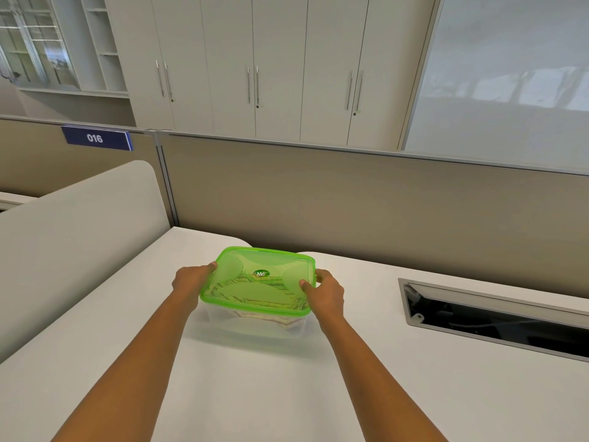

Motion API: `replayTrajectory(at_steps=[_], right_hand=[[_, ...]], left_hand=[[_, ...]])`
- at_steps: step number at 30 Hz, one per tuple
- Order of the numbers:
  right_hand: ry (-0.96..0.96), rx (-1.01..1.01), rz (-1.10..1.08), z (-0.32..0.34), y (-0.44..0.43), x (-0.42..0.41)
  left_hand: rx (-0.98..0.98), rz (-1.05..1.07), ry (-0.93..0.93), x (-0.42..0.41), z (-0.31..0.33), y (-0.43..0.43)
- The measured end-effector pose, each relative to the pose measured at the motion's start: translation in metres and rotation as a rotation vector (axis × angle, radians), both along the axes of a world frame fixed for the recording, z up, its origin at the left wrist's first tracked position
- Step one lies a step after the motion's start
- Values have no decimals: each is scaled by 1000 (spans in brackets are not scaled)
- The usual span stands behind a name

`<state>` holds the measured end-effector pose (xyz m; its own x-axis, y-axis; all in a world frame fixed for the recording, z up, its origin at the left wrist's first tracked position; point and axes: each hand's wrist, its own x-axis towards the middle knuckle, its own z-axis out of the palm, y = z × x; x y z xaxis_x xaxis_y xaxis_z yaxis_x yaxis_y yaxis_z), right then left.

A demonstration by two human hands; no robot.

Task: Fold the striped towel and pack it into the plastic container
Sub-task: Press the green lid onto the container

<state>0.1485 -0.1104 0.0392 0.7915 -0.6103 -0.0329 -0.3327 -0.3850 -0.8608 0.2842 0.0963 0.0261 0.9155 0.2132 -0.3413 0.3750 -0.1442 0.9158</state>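
Both hands are on the box. The left hand clasps the left edge of the green lid, thumb on top of the rim, the other fingers tucked under and out of sight. The right hand grips the right edge, thumb pressed onto the lid, fingers curled round the side. Between the two thumbs, the striped towel shows through the lid, folded inside the clear plastic container. The container sits on a white desk, bare all around the hands. Right of the right hand's fingers, well apart, an open cable slot gapes in the desktop. Beyond the fingertips rises a beige partition, with a blue "016" sign up left and pale cupboards behind.
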Motion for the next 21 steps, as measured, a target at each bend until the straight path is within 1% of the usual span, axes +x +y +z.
replayTrajectory(at_steps=[5, 11, 13, 16, 21], right_hand=[[-8, 42, 3, 0, 0, 0], [-18, 67, 1, -2, -1, 1], [-24, 106, -8, -2, -2, 2], [-25, 220, -37, -2, -5, 4], [-9, 508, -101, -3, -15, 13]], left_hand=[[-188, -88, 47, 1, 1, 1], [-184, -13, 64, 2, -4, -1], [-190, -7, 62, 2, -5, -2], [-183, 27, 52, 2, -6, -4], [-176, 50, 52, 3, -10, -3]])
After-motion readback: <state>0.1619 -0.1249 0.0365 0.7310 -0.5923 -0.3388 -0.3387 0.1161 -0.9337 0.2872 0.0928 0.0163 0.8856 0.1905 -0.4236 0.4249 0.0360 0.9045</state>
